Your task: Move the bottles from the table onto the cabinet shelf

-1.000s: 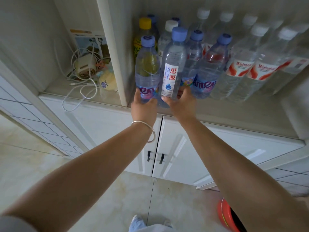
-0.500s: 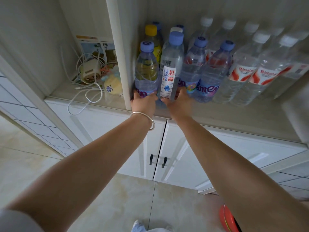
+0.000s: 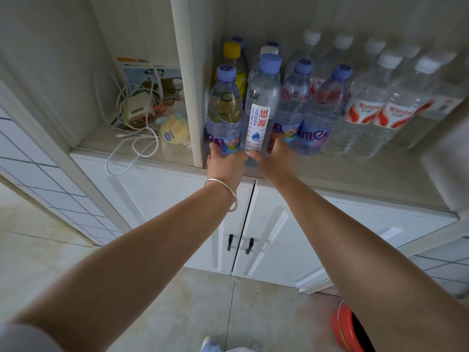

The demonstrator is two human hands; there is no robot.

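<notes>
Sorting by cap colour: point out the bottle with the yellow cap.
The yellow-capped bottle stands at the back left, behind the front bottle nearest the divider; every other cap visible is blue or white.

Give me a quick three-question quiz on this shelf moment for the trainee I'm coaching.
1. True or false: the left hand grips the bottle with the white vertical label.
2. Which cap colour appears only once on the shelf: A white, B yellow, C blue?
3. What sits in the compartment left of the divider?

Key: 1 false, the right hand holds it, the left grips the leftmost blue-capped bottle. 2 B. 3 A tangle of white cables with small items.
</notes>
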